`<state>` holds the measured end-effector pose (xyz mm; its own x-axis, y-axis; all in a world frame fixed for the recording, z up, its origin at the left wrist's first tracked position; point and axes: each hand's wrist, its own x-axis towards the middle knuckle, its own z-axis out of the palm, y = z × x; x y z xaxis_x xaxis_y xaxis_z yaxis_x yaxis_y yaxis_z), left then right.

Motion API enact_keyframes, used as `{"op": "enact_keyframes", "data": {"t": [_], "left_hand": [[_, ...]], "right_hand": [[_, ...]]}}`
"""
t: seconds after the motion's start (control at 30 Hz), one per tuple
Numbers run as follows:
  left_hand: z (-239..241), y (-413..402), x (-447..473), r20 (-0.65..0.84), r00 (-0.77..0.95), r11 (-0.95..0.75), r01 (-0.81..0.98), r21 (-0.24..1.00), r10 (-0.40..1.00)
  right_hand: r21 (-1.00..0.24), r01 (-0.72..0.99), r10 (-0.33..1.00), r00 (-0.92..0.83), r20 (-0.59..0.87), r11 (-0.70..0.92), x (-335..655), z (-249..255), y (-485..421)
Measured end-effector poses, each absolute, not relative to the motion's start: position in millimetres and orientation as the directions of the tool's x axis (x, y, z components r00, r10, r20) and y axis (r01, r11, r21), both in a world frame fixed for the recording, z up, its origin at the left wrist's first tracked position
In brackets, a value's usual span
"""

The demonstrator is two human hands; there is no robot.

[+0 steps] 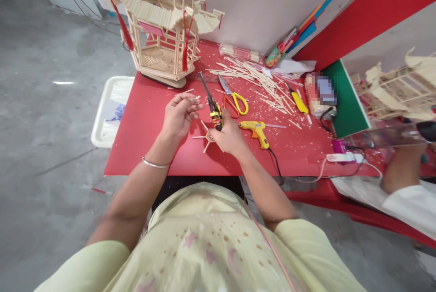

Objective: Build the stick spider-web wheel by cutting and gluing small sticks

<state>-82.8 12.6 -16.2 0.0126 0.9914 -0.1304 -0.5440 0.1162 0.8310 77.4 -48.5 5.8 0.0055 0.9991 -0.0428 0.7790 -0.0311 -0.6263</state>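
Fingers (185, 105) of the left grip (179, 117) pinch a short pale stick (198, 97), while the right grip (230, 135) wraps around a long-nosed dark tool (210, 99) with yellow on its handle. A six-spoked stick frame (206, 137), partly hidden by the right grip, lies on the red worktop (146, 142). Near the tool sit yellow-handled scissors (241, 105) and a yellow glue gun (260, 133); farther out, scattered sticks (259, 81), a yellow cutter (299, 102) and a stick-built pavilion model (153, 12).

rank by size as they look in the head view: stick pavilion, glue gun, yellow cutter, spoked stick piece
Stick pavilion
Glue gun
Yellow cutter
Unsure: spoked stick piece, partly hidden by right hand
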Motion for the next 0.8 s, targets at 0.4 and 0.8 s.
{"op": "enact_keyframes", "data": {"t": [0.4, 0.8], "left_hand": [[-29.7, 11.2, -83.1, -0.262, 0.35, 0.405, -0.441, 0.801, 0.899], [-26.4, 16.3, -85.9, -0.357, 0.402, 0.535, -0.576, 0.618, 0.844]], "right_hand": [[-0.408, 0.911, 0.996, -0.028, 0.082, 0.059, 88.4, 5.2, -49.0], [-0.447, 0.895, 0.998, 0.023, 0.051, 0.002, 94.5, -3.0, -60.2]]}}
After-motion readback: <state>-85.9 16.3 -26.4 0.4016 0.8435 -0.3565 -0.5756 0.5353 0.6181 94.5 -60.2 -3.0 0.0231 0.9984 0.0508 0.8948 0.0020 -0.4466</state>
